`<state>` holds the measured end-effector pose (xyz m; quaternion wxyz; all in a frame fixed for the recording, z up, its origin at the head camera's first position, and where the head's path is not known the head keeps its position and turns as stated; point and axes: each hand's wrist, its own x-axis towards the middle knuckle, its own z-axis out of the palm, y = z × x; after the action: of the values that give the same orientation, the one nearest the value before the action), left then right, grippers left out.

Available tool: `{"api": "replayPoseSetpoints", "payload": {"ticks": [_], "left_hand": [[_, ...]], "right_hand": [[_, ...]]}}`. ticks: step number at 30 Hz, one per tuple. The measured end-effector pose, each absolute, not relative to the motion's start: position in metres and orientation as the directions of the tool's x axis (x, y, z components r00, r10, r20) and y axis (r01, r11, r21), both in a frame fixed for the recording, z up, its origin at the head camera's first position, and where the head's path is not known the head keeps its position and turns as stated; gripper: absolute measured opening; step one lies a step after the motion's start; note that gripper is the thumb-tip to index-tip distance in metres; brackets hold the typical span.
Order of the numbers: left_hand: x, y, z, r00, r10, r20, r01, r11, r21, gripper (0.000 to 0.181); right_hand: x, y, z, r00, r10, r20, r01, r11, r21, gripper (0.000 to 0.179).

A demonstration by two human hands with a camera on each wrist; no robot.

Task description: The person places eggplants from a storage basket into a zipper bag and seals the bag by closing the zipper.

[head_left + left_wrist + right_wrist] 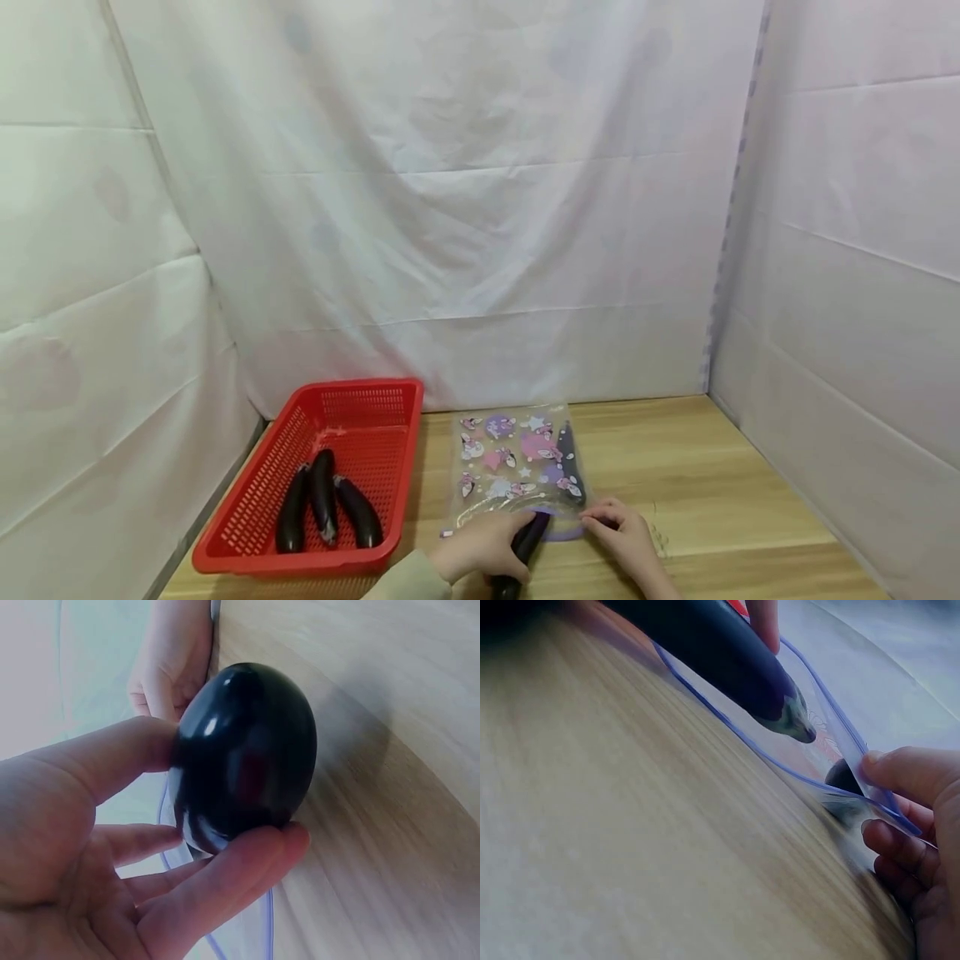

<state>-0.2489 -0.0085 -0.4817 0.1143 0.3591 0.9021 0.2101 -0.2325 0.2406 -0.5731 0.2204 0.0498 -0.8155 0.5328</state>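
My left hand (486, 543) grips a dark eggplant (529, 540) by its thick body, fingers and thumb round it. In the right wrist view the stem end of this eggplant (735, 667) points into the parted mouth of a clear zip bag (487, 487) with pink and purple prints. My right hand (621, 537) pinches the purple-edged rim (832, 712) of the bag at its right corner. Another eggplant (567, 467) lies inside the bag along its right side. The left wrist view shows the rounded end of the held eggplant (244, 757) close up.
A red plastic basket (411, 467) stands to the left, with three eggplants (322, 492) lying in it. The wooden table (720, 475) reaches back to a white cloth curtain (450, 208). More white cloth hangs at both sides.
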Motion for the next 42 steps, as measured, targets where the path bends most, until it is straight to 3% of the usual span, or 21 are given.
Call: {"api": "replayPoseSetpoints", "payload": {"ticks": [5,14,22,29,42], "left_hand": [[-0.253,-0.004,-0.487,-0.748,0.661,-0.053,0.555,0.668,0.497,0.076],[-0.254,0.005,-0.494,-0.780,0.626,-0.003,0.564,0.704,0.431,0.070],[-0.258,0.012,-0.497,-0.805,0.594,0.018,0.527,0.699,0.484,0.052],[-0.265,0.016,-0.501,-0.801,0.596,0.065,0.556,0.697,0.453,0.037],[-0.269,0.020,-0.510,-0.805,0.564,0.184,0.586,0.705,0.399,0.032]], "right_hand": [[-0.229,0.234,-0.560,-0.900,0.172,0.400,-0.299,0.424,-0.855,0.010],[-0.236,0.244,-0.585,-0.913,0.167,0.372,-0.276,0.420,-0.865,0.015],[-0.239,0.244,-0.585,-0.914,0.166,0.369,-0.272,0.423,-0.864,0.013],[-0.242,0.242,-0.590,-0.904,0.197,0.379,-0.257,0.459,-0.850,0.013],[-0.243,0.245,-0.590,-0.924,0.141,0.355,-0.268,0.423,-0.866,0.005]]}}
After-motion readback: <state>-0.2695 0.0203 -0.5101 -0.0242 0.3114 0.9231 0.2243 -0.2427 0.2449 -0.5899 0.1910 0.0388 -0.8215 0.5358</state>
